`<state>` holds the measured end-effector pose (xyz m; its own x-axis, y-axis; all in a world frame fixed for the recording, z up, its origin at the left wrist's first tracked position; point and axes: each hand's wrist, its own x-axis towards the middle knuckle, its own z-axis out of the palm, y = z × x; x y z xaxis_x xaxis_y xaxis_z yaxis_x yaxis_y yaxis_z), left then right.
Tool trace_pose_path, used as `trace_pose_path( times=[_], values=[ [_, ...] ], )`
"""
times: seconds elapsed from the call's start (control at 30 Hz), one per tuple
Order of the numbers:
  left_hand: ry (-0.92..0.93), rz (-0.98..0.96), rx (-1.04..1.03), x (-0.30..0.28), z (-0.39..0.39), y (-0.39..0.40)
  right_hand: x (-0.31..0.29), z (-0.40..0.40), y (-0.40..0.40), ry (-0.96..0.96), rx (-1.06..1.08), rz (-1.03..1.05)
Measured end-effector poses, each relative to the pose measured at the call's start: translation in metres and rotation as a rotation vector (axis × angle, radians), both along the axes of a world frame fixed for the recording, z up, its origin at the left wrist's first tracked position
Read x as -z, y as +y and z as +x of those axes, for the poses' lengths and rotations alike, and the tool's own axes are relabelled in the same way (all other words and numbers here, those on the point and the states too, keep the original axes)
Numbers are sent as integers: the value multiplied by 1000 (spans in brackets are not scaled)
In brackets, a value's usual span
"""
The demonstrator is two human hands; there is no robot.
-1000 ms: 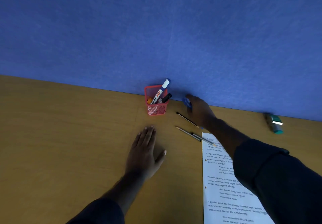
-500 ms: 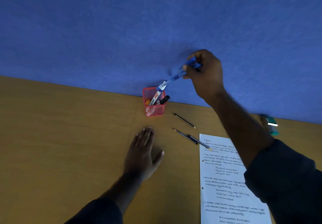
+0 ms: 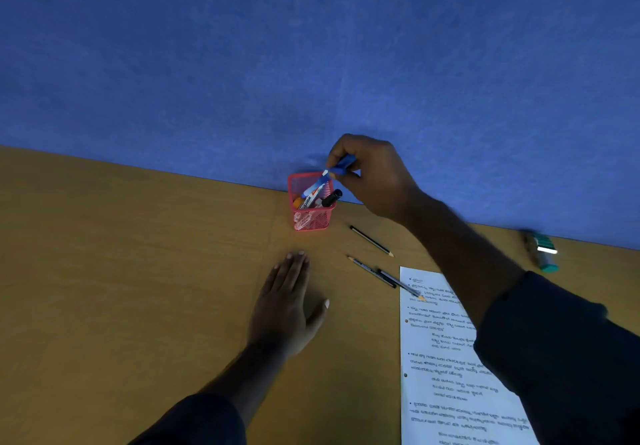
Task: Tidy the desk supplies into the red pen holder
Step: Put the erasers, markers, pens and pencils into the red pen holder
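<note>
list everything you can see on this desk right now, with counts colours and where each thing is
red pen holder: 1, red mesh, at the back edge of the desk against the partition
blue pen: 1, blue, gripped by the right hand, lower end going into the holder
whiteboard marker: 1, white with print, leaning inside the holder
black marker: 1, black, sticking out of the holder's right side
pencil: 1, dark, lying on the desk right of the holder
pens: 2, dark, lying together, one tip on the paper
printed sheet: 1, white, near right of the desk
green object: 1, green, blurred, far right
desk: 1, tan wood
partition: 1, blue, behind the desk
left hand: flat on the desk
right hand: above the holder
</note>
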<state>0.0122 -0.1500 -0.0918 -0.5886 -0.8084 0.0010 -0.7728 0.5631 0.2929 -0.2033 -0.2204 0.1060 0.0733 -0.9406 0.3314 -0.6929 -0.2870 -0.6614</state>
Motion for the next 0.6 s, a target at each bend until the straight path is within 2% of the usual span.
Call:
trace_pose_path(
  times=[0.33, 0.6],
  values=[
    [0, -2, 1, -1, 0, 0, 12, 1, -7, -56, 29, 214],
    [-3, 7, -3, 0, 0, 1, 23, 4, -17, -99, 112, 165]
  ],
)
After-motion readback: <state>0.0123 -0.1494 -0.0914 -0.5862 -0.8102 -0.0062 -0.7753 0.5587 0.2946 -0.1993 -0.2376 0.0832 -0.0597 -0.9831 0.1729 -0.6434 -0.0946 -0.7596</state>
